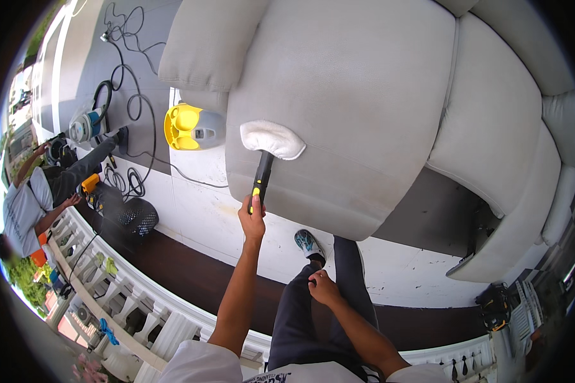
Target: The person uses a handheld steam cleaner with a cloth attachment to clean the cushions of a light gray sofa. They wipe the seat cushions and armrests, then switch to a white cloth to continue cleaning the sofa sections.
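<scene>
My left hand (252, 220) is closed around the black and yellow handle of a cleaning tool (263, 174). A white cloth pad (273, 138) covers the tool's wide head and lies on the grey sofa seat (345, 105), near its left edge. My right hand (324, 286) is curled over my thigh, with a small dark thing at its fingers; whether it grips this I cannot tell. Left of the seat, on the floor, stands a yellow and grey machine (194, 127).
A co-worker (33, 201) is at the far left beside a blue and white vacuum (86, 125). Cables (151, 143) trail over the floor near a black perforated basket (138, 217). A white balustrade (124, 306) runs behind me; a dark bag (494, 306) lies right.
</scene>
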Motion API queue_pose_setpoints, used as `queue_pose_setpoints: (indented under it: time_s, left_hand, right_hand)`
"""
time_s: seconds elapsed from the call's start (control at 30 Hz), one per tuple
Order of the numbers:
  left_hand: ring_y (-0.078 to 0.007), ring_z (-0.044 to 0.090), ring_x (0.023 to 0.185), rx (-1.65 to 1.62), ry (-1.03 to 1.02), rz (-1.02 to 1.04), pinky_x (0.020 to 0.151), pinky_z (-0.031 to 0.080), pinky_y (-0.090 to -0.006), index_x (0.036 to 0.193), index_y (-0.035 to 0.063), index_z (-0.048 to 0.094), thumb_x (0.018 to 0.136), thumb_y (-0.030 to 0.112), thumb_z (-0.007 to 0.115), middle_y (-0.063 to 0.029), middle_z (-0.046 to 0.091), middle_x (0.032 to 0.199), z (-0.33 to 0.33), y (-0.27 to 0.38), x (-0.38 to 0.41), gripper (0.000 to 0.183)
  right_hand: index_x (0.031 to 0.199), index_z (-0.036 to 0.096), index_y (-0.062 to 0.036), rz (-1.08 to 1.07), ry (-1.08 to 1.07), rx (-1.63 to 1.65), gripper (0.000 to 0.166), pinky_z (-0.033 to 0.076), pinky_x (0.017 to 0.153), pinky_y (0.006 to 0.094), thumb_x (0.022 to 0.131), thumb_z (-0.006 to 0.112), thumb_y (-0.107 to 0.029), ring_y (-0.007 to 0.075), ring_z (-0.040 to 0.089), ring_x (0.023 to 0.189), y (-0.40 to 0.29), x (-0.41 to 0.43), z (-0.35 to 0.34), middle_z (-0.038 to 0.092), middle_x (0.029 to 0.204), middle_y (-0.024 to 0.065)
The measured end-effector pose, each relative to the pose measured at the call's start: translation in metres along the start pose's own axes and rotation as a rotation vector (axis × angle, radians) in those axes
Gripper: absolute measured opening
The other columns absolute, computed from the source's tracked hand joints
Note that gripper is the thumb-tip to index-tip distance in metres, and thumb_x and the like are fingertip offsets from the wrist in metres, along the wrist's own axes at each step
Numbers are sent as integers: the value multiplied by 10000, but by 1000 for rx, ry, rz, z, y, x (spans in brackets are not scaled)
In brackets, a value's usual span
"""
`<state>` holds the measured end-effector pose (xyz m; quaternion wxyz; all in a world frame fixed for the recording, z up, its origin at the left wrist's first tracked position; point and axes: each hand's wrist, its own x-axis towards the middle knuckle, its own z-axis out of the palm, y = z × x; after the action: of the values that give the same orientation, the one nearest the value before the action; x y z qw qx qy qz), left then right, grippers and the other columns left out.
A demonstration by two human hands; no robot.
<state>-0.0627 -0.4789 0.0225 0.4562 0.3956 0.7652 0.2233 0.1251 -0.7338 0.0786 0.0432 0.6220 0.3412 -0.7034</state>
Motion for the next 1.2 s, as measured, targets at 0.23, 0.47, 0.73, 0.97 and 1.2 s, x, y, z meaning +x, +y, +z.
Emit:
queue_pose_setpoints:
  time_s: [0.23,0.47,0.73,0.97,1.2]
  left_hand:
    - [-90,508,578,5,12,167,527,408,-268,917,34,611,1134,472,499,-15,561,669,63,104,68,501]
    - [-117,518,549,-72,-39,118,520,423,-295,918,10,634,1120,523,492,-28,554,642,105,191,110,570]
    - [-85,565,577,21,-9,-49,515,423,-275,1081,-19,719,1102,430,583,-33,626,647,31,15,-32,469]
    - [-230,629,548,96,22,108,581,478,-388,987,-18,737,1081,610,503,-117,601,592,38,113,81,677]
    - [-254,642,581,90,29,152,607,493,-421,923,-9,702,1031,657,556,-120,623,631,44,170,98,691]
  right_hand:
    - [1169,684,-124,-117,68,110,244,586,899,494,950,689,-232,357,708,1042,-8,21,10,591,1309,118]
    - [1159,693,-141,-109,66,128,226,592,862,460,947,714,-214,338,720,956,13,4,33,601,1304,116]
    - [1099,703,-66,-198,242,260,165,604,817,360,936,712,-91,263,729,923,4,0,17,626,1217,138]
    - [1177,683,-27,-250,125,535,188,605,868,349,993,666,-62,232,700,1029,-18,-11,21,628,1303,113]
    - [1229,652,1,-805,379,717,238,523,930,357,1037,573,-115,219,618,1051,-163,-103,-103,633,1245,144]
